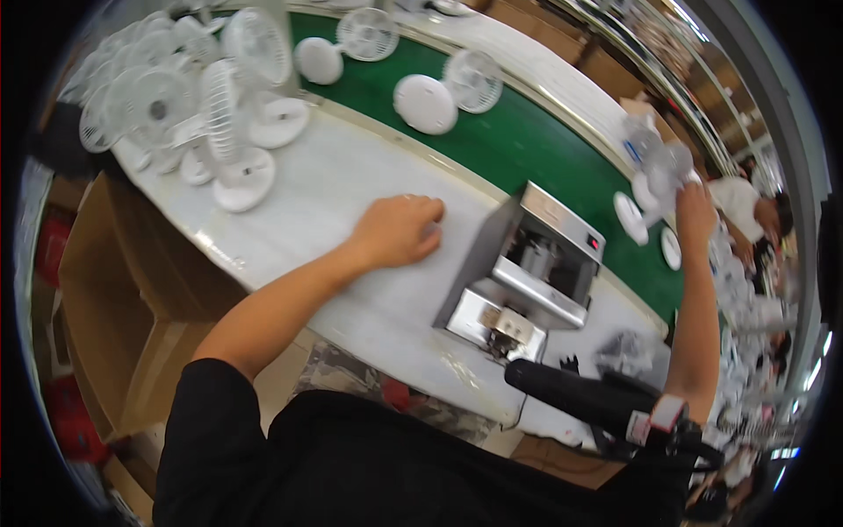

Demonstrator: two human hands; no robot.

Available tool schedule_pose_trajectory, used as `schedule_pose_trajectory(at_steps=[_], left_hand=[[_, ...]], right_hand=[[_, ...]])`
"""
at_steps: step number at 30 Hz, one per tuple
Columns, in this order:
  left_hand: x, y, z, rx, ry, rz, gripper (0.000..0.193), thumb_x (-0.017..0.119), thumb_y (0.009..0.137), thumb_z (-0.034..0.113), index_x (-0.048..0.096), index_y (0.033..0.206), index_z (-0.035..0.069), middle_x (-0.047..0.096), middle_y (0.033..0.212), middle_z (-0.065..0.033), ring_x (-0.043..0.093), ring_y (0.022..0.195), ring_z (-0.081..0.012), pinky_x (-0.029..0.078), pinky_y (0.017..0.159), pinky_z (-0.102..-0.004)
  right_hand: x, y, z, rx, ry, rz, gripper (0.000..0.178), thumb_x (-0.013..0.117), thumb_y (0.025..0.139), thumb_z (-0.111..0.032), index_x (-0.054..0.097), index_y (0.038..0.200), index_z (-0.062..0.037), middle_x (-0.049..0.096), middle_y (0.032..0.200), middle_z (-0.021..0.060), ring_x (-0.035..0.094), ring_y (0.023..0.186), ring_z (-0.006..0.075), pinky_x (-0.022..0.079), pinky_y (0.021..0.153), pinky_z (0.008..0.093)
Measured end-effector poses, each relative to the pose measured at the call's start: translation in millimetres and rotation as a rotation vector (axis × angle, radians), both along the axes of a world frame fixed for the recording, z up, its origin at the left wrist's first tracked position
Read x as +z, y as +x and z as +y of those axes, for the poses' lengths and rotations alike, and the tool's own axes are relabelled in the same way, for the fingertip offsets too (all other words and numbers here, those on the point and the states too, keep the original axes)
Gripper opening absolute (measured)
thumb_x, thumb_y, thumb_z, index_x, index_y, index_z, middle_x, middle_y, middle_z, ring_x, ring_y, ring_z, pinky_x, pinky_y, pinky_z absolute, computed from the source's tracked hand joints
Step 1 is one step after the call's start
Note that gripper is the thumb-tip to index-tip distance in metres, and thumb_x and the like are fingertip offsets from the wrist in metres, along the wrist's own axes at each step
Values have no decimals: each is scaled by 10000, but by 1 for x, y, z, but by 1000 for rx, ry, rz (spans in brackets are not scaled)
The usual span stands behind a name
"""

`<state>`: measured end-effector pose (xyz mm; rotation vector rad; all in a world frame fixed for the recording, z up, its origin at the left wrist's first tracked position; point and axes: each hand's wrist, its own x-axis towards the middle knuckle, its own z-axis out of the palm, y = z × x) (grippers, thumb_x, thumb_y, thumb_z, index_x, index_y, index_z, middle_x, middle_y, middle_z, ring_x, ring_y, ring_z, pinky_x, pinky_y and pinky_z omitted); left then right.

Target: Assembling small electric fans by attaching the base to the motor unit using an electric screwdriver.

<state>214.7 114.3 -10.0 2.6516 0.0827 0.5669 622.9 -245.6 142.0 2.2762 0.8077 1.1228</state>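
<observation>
My left hand is over the white worktop with its fingers curled in, and nothing shows in it. To its right stands a silver metal machine with a small red-lit display and an open middle. My right arm stretches far to the right, over the green conveyor belt. There my right hand is closed at a small white fan, partly hidden by the fingers and blurred. Close to that hand, other white fans with round bases are on the belt.
Many white fans crowd the worktop's left end. Two more fans lie on the belt ahead. An open cardboard box stands below at left. A black padded bar and a clear plastic bag are near my right arm. Other people are at far right.
</observation>
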Motion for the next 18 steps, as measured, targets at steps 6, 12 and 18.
schedule_pose_trajectory(at_steps=[6,12,18], left_hand=[[19,-8,7,59,-167,219,190,596,833,223,575,972,95,630,808,-57,601,738,-251,475,663,-363],[90,35,7,-20,-446,-461,479,691,795,216,539,1241,129,599,1111,-81,565,1001,-234,464,847,-351],[197,47,5,-383,-2,-693,671,770,732,173,486,1337,121,587,1170,-93,548,1079,-244,450,917,-379]], right_hand=[[65,-69,52,78,218,69,240,551,899,-289,595,965,-63,633,878,101,621,776,262,507,630,404],[141,-115,77,52,546,575,335,559,932,-368,641,1016,-54,653,926,104,611,788,194,512,696,361],[163,-176,120,476,694,1027,405,592,921,-406,658,1107,-53,654,990,74,573,841,130,490,797,301]])
